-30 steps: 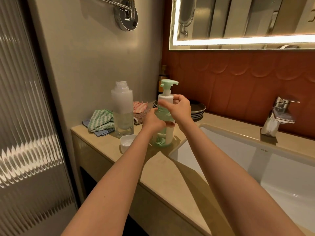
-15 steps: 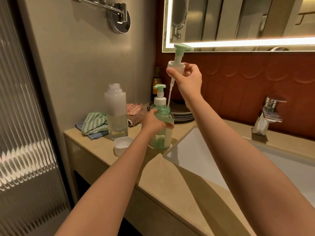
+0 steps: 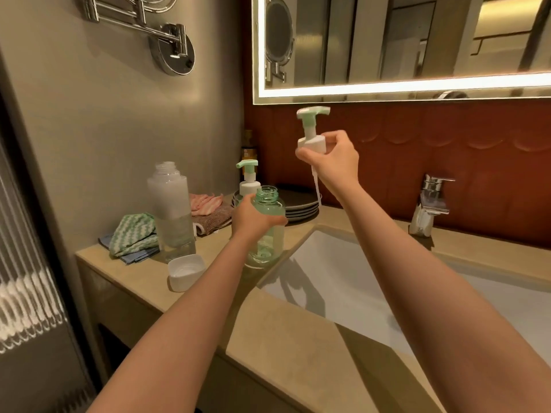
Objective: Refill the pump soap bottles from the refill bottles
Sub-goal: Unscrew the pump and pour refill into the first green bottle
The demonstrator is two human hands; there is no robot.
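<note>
My left hand (image 3: 252, 217) grips a clear green soap bottle (image 3: 266, 231) that stands on the counter with its neck open. My right hand (image 3: 334, 160) holds the removed pump head (image 3: 311, 129), green on top with a white collar, up in the air to the right of the bottle; its dip tube (image 3: 316, 186) hangs down over the sink edge. A tall frosted refill bottle (image 3: 173, 210) stands uncapped to the left, partly filled with clear liquid. Its white cap (image 3: 186, 271) lies on the counter in front. A second pump bottle (image 3: 249, 178) stands behind the green one.
Folded cloths (image 3: 134, 236) lie at the counter's back left. A stack of dark plates (image 3: 298, 204) sits behind the bottles. The white sink basin (image 3: 357, 281) fills the right side, with a chrome tap (image 3: 430, 204) behind it. A lit mirror (image 3: 402, 43) hangs above.
The pump head was unscrewed and lifted out of the green bottle, then carried lower and to the right. My left hand stayed on the bottle.
</note>
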